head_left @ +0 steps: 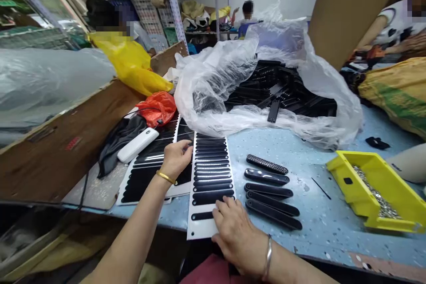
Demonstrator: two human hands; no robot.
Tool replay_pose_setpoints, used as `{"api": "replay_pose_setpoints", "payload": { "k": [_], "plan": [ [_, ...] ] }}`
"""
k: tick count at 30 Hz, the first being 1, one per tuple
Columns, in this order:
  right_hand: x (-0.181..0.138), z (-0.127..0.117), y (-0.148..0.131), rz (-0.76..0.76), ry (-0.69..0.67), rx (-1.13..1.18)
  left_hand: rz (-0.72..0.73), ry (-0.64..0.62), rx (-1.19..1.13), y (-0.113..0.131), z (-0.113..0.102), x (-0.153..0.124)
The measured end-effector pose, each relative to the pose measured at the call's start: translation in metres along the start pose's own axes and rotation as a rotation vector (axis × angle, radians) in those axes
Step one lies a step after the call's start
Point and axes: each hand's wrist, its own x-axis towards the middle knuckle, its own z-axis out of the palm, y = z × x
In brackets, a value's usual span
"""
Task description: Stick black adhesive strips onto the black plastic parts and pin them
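A white backing sheet with rows of black oval stickers lies on the blue table in front of me. My left hand presses its fingers on the sheet's left edge, fingers curled, a gold bangle on the wrist. My right hand rests on the sheet's lower part, fingertips pinching at a black sticker near the bottom rows; a silver bangle sits on that wrist. To the right lie several black oblong plastic parts in a column, the top one perforated.
More sticker sheets lie left, under a white power bank. A large clear plastic bag of black parts stands behind. A yellow bin of small metal pieces sits right. Other people work at the far side and right.
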Motion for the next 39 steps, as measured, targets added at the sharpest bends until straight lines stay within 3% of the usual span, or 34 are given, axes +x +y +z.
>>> {"api": "replay_pose_setpoints", "payload": {
  "k": [5,9,12,16,19,22,29,33,39],
  "plan": [
    [-0.015,0.009,0.011,-0.039,0.040,0.008,-0.162,-0.148,-0.208,0.008,-0.025,-0.111],
    [-0.024,0.012,0.014,-0.089,0.076,0.057,-0.649,-0.246,-0.543,0.014,-0.026,-0.194],
    [-0.032,0.015,0.016,-0.133,0.097,0.098,-0.943,-0.251,-0.858,0.021,-0.019,-0.222],
    [-0.040,0.013,0.015,-0.183,0.144,0.125,-1.024,-0.219,-1.205,0.031,-0.012,-0.222],
    [-0.040,0.004,0.010,-0.138,0.208,0.177,-1.035,-0.169,-1.251,0.035,-0.011,-0.219],
    [-0.032,-0.004,-0.002,0.000,0.284,0.213,-1.012,-0.195,-1.279,0.036,-0.012,-0.220],
    [-0.004,0.009,-0.031,0.268,0.011,0.372,-0.900,-0.251,-1.360,0.045,-0.012,-0.216],
    [0.013,0.013,-0.032,0.399,0.038,0.458,-0.859,-0.300,-1.358,0.044,-0.013,-0.207],
    [0.025,0.002,-0.017,0.561,0.089,0.763,-0.925,-0.155,-1.160,0.029,-0.013,-0.200]
  ]
}}
